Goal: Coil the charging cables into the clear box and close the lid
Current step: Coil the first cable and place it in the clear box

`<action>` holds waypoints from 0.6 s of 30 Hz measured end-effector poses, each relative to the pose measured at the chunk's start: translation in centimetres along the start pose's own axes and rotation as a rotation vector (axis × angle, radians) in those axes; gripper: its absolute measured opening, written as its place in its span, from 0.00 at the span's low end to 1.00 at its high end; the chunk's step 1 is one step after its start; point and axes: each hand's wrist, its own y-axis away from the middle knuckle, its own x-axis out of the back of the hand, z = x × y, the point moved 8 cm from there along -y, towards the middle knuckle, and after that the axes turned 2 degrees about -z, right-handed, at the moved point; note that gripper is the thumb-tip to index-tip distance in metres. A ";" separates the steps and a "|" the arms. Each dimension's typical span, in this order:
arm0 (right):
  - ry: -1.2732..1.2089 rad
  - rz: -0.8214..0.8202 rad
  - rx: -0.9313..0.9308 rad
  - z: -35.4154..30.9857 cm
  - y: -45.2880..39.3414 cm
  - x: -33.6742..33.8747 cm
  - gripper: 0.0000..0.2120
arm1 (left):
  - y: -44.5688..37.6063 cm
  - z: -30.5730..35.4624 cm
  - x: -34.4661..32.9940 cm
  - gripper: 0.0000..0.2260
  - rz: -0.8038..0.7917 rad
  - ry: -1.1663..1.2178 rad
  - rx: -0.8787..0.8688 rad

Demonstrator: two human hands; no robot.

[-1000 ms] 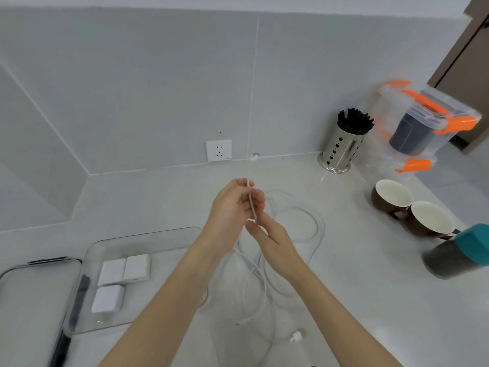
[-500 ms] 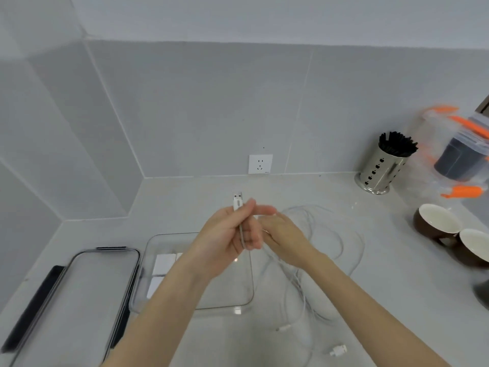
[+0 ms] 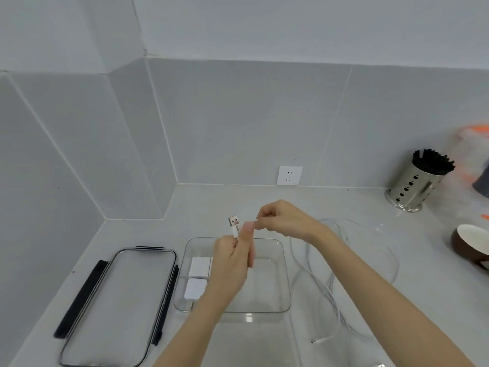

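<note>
We see the white charging cable [image 3: 321,282] held up over the clear box [image 3: 284,276], its USB plug [image 3: 234,225] sticking up just above the left hand [image 3: 232,258]. The left fingers [image 3: 248,231] curl round the cable right below the plug; how much cable runs through that palm is hidden from us. The right hand [image 3: 283,219] sits just beside it, its fingers [image 3: 266,213] pinching something thin and pale, likely the same cable, though motion blur keeps us from telling. The rest of the cable lies in loose loops on the desk [image 3: 330,205] to the right of the box, one small end [image 3: 316,341] resting nearer us. Inside the box we make out white chargers [image 3: 198,276], partly covered by the left forearm. The lid [image 3: 116,305] lies flat left of the box. At the right edge a brown cup [image 3: 468,245] is cut off, and an orange-trimmed container [image 3: 473,144] is too blurred to read.
</note>
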 end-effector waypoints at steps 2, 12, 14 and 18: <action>-0.161 -0.053 -0.089 0.3 -0.2 -0.4 0.07 | -0.5 -0.6 0.7 0.26 0.054 0.054 0.057; -0.412 -0.043 -0.118 0.0 -0.7 -0.9 0.10 | -2.9 -2.8 1.2 0.16 -0.110 0.284 0.106; -0.386 -0.014 -0.061 -1.0 -0.5 -0.8 0.10 | -3.2 -3.4 0.7 0.18 -0.165 0.277 0.141; -0.380 0.158 0.034 -3.3 0.1 -0.8 0.08 | -3.7 -4.8 -0.7 0.19 -0.251 0.414 0.278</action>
